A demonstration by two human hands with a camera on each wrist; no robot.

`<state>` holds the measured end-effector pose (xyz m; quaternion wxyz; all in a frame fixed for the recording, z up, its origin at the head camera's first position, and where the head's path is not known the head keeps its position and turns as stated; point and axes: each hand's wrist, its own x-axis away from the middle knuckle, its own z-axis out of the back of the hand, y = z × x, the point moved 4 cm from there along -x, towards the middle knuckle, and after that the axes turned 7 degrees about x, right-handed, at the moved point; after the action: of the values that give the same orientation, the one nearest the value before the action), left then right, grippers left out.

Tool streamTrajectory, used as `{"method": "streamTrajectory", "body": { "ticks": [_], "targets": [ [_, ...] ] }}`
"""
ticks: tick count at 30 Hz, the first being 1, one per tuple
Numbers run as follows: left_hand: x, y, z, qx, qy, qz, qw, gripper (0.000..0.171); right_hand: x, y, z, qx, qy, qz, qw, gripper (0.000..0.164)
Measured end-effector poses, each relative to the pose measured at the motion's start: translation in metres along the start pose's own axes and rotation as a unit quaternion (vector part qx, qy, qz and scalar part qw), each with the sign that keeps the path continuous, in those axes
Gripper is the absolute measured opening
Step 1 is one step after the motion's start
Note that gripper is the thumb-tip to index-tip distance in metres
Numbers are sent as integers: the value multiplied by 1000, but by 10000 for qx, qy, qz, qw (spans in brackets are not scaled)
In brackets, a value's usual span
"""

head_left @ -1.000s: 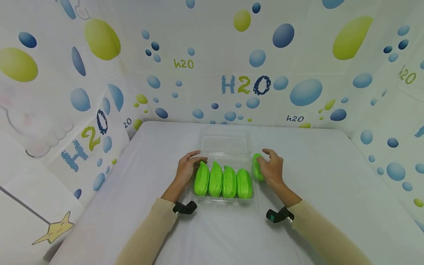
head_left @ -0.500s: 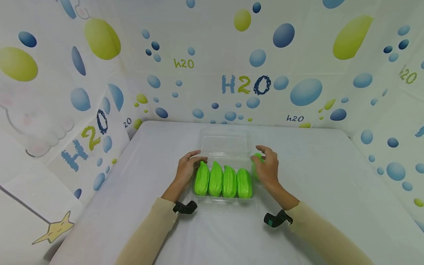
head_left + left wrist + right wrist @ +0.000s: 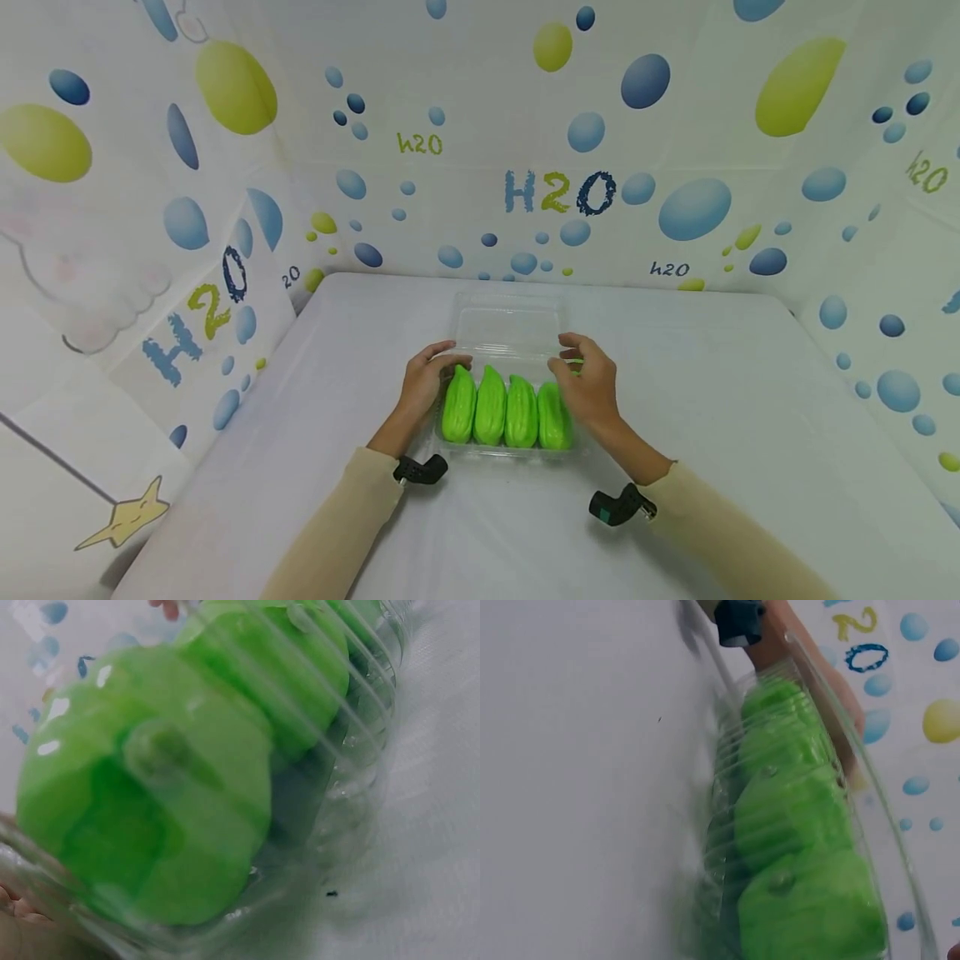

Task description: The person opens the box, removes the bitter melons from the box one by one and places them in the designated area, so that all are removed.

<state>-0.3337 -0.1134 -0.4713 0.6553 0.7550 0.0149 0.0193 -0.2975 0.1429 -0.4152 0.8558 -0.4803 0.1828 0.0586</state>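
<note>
In the head view, several bright green, ridged, gourd-shaped pieces [image 3: 490, 406] lie side by side in a clear plastic clamshell box [image 3: 498, 452]. My left hand [image 3: 422, 385] grips the box's left end, its thumb by the tip of the leftmost piece. At the right end my right hand [image 3: 591, 383] has its thumb and forefinger apart, thumb close over the rightmost piece. Bits of another green piece [image 3: 576, 364] show between those fingers; the rest is hidden behind the hand. The left wrist view has green pieces [image 3: 187, 847] seen close through the clear wall.
The box's clear lid [image 3: 508, 325] lies opened back behind it on a white-covered table [image 3: 705, 367]. A white sheet printed with blue and yellow-green ovals [image 3: 693, 208] hangs at the back and sides. Each wrist wears a black camera [image 3: 422, 469].
My right hand has moved left from the loose green piece beside the box to above the box's right end. My left hand, the box and the pieces inside stay where they were.
</note>
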Motion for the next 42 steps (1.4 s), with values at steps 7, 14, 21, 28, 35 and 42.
{"method": "streamTrajectory", "body": {
  "ticks": [7, 14, 21, 28, 35, 42],
  "targets": [
    [-1, 0, 0, -8, -3, -6, 10000, 40, 4, -7, -9, -49, -318, -170, 9993, 39],
    [0, -1, 0, 10, 18, -9, 10000, 40, 4, -7, -24, 84, -689, 2, 9976, 41],
    [1, -1, 0, -11, 7, -8, 10000, 41, 7, -10, -32, 275, -860, 124, 9958, 42],
    [0, -1, 0, 1, 18, 4, 10000, 40, 9, -10, -41, 727, -1061, 226, 9914, 45],
    [1, -1, 0, -7, 30, 19, 10000, 40, 10, -8, -46, 1073, -1144, 271, 9872, 43],
    [0, 0, 0, 3, 16, 9, 10000, 38, 9, -8, -51, 1398, -1391, 275, 9800, 45]
  ]
}}
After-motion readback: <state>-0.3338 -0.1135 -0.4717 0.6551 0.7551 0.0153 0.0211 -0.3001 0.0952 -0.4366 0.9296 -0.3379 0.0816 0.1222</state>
